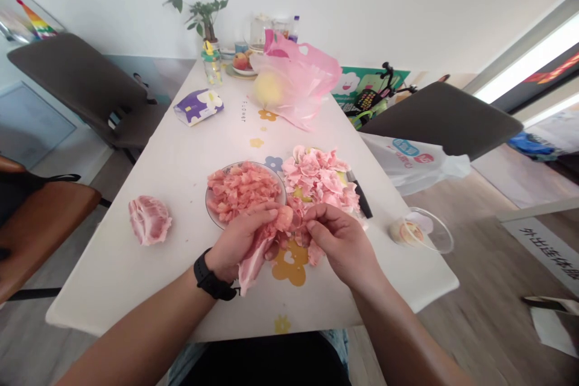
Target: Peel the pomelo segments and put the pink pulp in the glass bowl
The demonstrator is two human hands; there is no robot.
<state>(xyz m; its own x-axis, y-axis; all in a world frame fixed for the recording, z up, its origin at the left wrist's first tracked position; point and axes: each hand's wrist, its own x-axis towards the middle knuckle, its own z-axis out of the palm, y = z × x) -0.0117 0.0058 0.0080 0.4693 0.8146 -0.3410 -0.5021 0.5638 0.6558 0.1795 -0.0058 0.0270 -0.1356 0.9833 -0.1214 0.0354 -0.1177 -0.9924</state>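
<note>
My left hand [239, 241], with a black watch on the wrist, grips a pink pomelo segment [257, 253] whose skin hangs down toward me. My right hand [339, 241] pinches the membrane of that same segment at its top. Both hands hover just in front of a plate [212, 214] heaped with peeled pink pulp [242, 190]. To the right of the plate lies a pile of pink peelings [319, 178]. A further unpeeled chunk of pomelo [149, 220] rests on the white table [181, 157] to my left.
A black-handled knife [360, 196] lies beside the peelings, and a clear lidded cup [420, 230] sits near the right edge. Farther back are a pink plastic bag [296, 78], a tissue pack [199, 107], a plant, a bottle and a fruit plate. Chairs stand on both sides.
</note>
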